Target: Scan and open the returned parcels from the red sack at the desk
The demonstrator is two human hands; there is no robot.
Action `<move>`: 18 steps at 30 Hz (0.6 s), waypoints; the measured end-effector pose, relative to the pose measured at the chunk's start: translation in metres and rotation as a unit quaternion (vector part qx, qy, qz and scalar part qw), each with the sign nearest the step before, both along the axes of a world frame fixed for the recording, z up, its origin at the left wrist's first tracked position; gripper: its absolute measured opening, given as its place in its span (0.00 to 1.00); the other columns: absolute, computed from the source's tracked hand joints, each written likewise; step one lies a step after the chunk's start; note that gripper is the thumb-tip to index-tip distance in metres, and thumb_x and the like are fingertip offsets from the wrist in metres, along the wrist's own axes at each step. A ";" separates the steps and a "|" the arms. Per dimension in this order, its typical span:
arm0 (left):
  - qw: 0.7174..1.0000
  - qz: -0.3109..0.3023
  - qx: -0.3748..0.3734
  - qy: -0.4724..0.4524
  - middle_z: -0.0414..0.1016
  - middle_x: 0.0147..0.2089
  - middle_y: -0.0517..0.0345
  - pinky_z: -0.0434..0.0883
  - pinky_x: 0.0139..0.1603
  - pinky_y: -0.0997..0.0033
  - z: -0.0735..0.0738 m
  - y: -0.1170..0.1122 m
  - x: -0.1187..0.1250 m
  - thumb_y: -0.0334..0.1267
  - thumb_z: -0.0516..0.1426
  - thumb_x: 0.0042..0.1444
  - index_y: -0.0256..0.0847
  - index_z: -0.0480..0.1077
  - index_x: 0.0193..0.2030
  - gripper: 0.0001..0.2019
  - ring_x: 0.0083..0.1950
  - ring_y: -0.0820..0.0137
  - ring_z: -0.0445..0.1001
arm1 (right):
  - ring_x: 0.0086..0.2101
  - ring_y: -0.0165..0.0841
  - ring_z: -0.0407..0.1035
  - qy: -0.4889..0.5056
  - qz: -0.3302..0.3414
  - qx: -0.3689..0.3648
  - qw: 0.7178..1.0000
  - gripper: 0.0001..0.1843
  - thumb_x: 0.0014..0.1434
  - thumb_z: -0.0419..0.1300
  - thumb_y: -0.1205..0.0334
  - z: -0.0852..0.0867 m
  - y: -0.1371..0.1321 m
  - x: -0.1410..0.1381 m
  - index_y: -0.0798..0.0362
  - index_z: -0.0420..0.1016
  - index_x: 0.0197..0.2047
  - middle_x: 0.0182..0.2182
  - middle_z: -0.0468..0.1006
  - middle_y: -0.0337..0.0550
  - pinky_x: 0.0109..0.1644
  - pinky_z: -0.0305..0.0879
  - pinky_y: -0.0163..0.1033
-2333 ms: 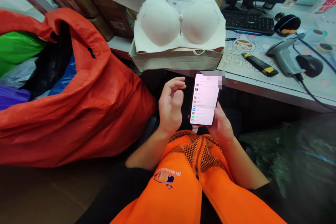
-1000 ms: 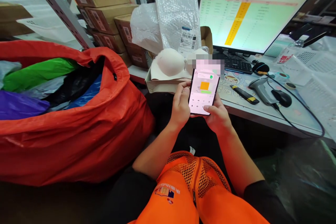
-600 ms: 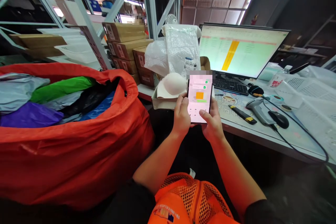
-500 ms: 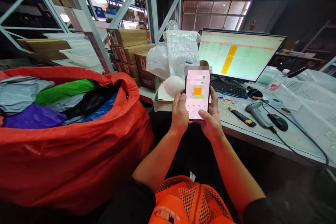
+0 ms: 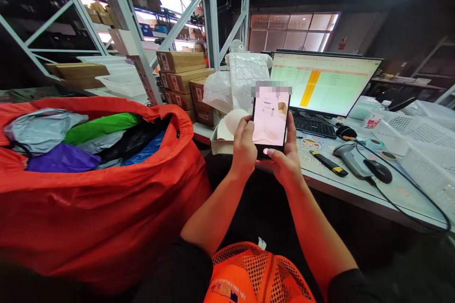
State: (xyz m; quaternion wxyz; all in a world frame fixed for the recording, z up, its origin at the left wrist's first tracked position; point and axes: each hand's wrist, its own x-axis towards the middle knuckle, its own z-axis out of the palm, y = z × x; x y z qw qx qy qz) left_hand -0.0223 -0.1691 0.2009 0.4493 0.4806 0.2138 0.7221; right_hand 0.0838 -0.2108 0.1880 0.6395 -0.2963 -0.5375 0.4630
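Note:
A smartphone (image 5: 270,118) is held upright in front of me between both hands. My left hand (image 5: 244,144) is closed around its left edge, with the thumb along the side. My right hand (image 5: 287,158) grips the lower right, its thumb at a round white button near the bottom of the screen. The screen shows a pale picture like a camera view, and its top is blurred out. Just behind the phone, a shallow cardboard box (image 5: 221,147) with a round white thing (image 5: 235,122) in it sits at the table edge, partly hidden by my left hand.
To the left stands a large red sack (image 5: 142,203) of plastic-wrapped parcels. Brown cartons (image 5: 185,80) and bubble wrap (image 5: 245,75) are stacked behind. On the right are a monitor (image 5: 341,83), keyboard (image 5: 316,127), box cutter (image 5: 329,163), barcode scanner (image 5: 350,158), mouse (image 5: 378,170) and white baskets (image 5: 419,137).
The phone screen has switched from a chat page to a camera-like view with a round button. Both hands keep their hold on the phone. My view has tilted up slightly.

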 end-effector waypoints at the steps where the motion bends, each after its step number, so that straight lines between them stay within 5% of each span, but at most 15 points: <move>1: 1.000 -0.011 -0.002 -0.011 0.82 0.45 0.56 0.78 0.52 0.67 0.000 0.000 0.001 0.44 0.53 0.70 0.43 0.73 0.48 0.11 0.51 0.64 0.81 | 0.74 0.56 0.59 0.002 -0.004 0.007 1.000 0.71 0.51 0.76 0.51 -0.001 0.001 0.000 0.25 0.33 0.84 0.80 0.56 0.40 0.62 0.80 0.62; 9: 1.000 -0.001 0.001 -0.011 0.81 0.46 0.55 0.76 0.56 0.66 -0.002 -0.002 -0.001 0.44 0.53 0.70 0.43 0.73 0.47 0.10 0.53 0.63 0.80 | 0.75 0.51 0.59 0.000 -0.017 0.035 0.999 0.66 0.51 0.76 0.52 -0.005 0.004 -0.001 0.24 0.42 0.82 0.80 0.57 0.37 0.63 0.80 0.58; 18: 1.000 0.015 -0.004 -0.012 0.81 0.47 0.56 0.77 0.57 0.67 -0.004 -0.007 -0.006 0.45 0.53 0.70 0.44 0.72 0.48 0.10 0.53 0.64 0.80 | 0.74 0.54 0.60 -0.007 -0.001 0.027 1.000 0.67 0.52 0.76 0.54 -0.002 -0.002 -0.003 0.25 0.40 0.84 0.79 0.58 0.39 0.63 0.80 0.61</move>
